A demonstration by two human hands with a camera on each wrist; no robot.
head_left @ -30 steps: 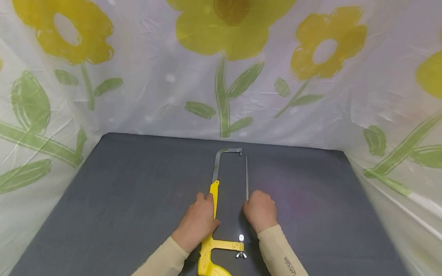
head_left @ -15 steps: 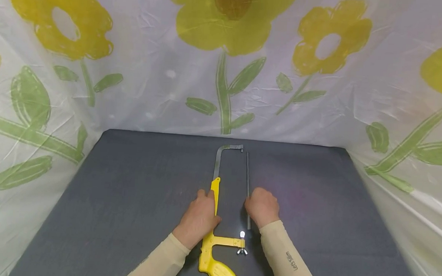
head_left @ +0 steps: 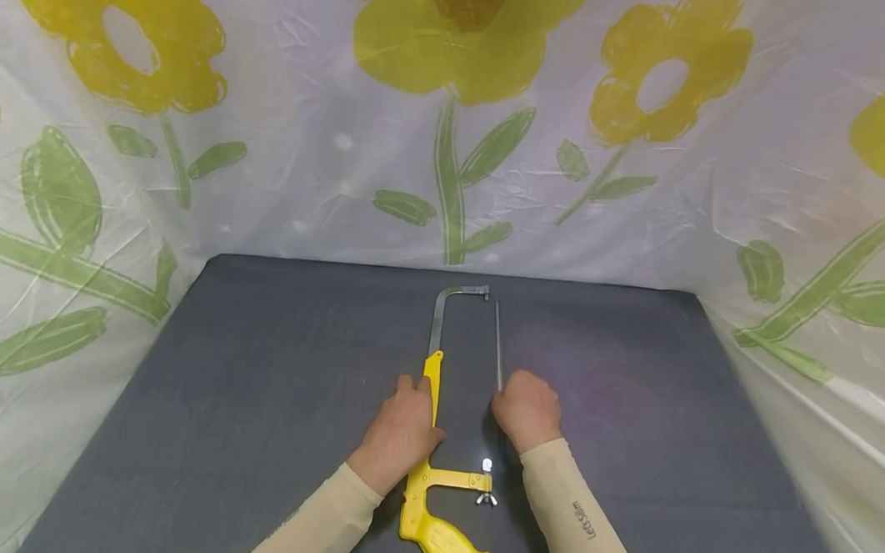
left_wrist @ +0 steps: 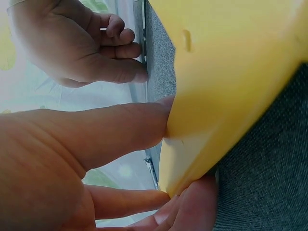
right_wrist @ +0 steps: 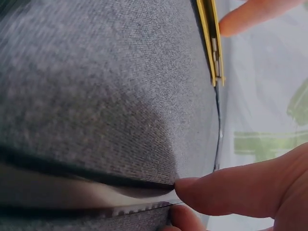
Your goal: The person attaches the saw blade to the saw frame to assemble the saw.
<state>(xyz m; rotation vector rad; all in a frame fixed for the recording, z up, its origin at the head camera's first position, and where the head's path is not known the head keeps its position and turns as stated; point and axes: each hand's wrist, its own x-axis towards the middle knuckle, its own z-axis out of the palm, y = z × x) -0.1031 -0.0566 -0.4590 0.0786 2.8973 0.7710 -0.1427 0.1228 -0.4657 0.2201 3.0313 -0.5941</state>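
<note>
A hacksaw frame lies on the dark table, with a yellow handle and a bent grey metal front arm. My left hand grips its yellow middle bar; in the left wrist view the thumb and fingers pinch the yellow metal. A loose hacksaw blade runs alongside, to the right of the frame. My right hand pinches it between thumb and fingers, and teeth show along one edge of the blade in the right wrist view. The hand hides the blade's near end in the head view.
A wing nut and a silver stud sit at the end of the frame's yellow cross arm. The dark cloth-covered table is enclosed by a flower-printed curtain at the back and both sides.
The blade has turned in my right hand: half a second ago its darker flat face and near end showed, now a thin bright line. The left hand keeps its hold on the frame.
</note>
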